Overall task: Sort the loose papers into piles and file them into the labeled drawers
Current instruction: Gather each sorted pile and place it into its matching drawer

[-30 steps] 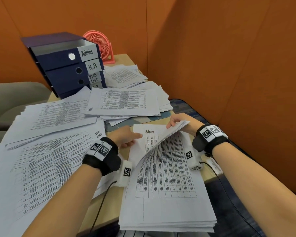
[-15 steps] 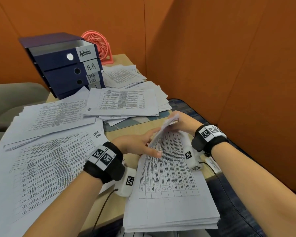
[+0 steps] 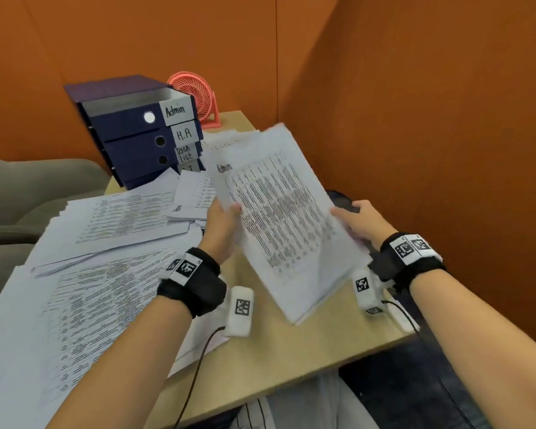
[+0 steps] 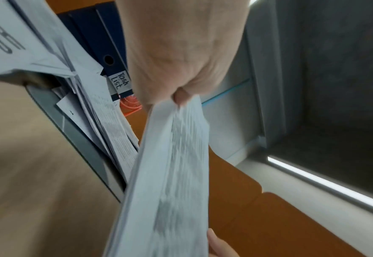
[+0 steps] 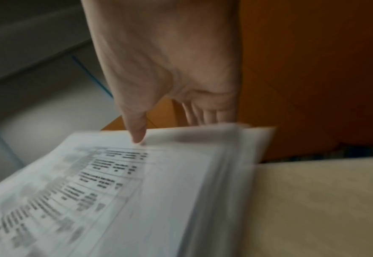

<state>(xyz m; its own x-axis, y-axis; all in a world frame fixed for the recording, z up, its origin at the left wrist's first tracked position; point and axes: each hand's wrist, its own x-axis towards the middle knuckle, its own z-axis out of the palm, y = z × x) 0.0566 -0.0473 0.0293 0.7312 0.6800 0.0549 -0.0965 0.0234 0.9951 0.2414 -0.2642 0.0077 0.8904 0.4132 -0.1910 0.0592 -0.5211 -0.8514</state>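
Lifted clear of the desk (image 3: 291,360) since half a second ago, the Admin stack (image 3: 288,218) now stands tilted in the air between both hands, its lower corner just above the pale wood-grain top. It is a thick sheaf of thin white sheets printed with dense black tables, its edges fanned and blurred. The left hand (image 3: 222,226) pinches its left edge, thumb on the printed face; the right hand (image 3: 358,222) clasps the right edge, thumb on top and fingers behind.

Beyond it stands the drawer unit (image 3: 133,131), a boxy navy stack with round finger holes and white handwritten labels: Admin, H.R, Task List. Its top drawer (image 3: 127,103) is pulled out, showing grey inner walls; whether anything lies inside cannot be told. More flat piles of printed sheets (image 3: 106,258) cover the left of the desk. A coral wire-grille fan (image 3: 195,94) stands behind the unit, against orange panel walls (image 3: 415,119).
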